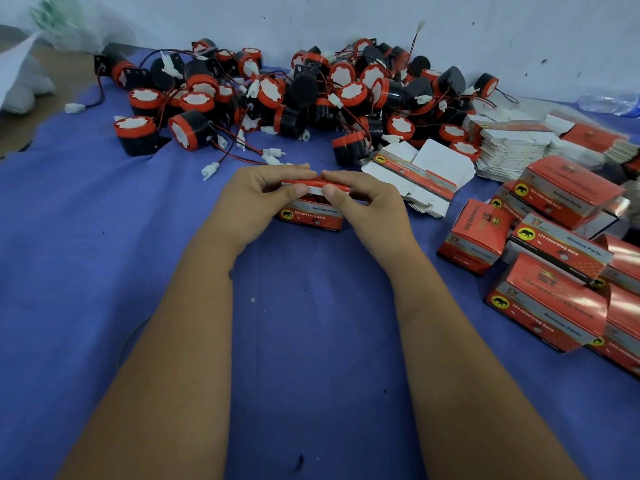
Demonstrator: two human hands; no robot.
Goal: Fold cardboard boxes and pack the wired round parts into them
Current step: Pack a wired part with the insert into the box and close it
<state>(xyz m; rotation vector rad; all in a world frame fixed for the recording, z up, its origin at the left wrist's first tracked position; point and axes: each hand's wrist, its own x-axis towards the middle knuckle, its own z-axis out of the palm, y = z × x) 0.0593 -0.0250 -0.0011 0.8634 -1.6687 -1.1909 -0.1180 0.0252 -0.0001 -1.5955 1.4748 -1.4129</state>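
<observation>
Gripping one small red cardboard box (313, 216) from both sides, the left hand (258, 199) and the right hand (363, 199) meet over its top near the middle of the blue cloth (311, 341), the box's base resting on the cloth. Both hands are curled around the box's upper flap, with the thumbs pressed against its near edge and the fingertips hooked over the far edge, so that the two hands almost touch above it. The front face of the box, red with a yellow oval mark and white print, shows below the thumbs. Behind the hands, along the white wall (450, 22), lies a heap of wired round parts (311, 95), black drums with red rims, white centres and red-black leads ending in white plugs. Just right of the hands sits a flat unfolded box blank (420, 171), and beyond it a stack of flat blanks (512, 147). At the right edge, a pile of folded boxes (561, 258) lies jumbled on the cloth.
</observation>
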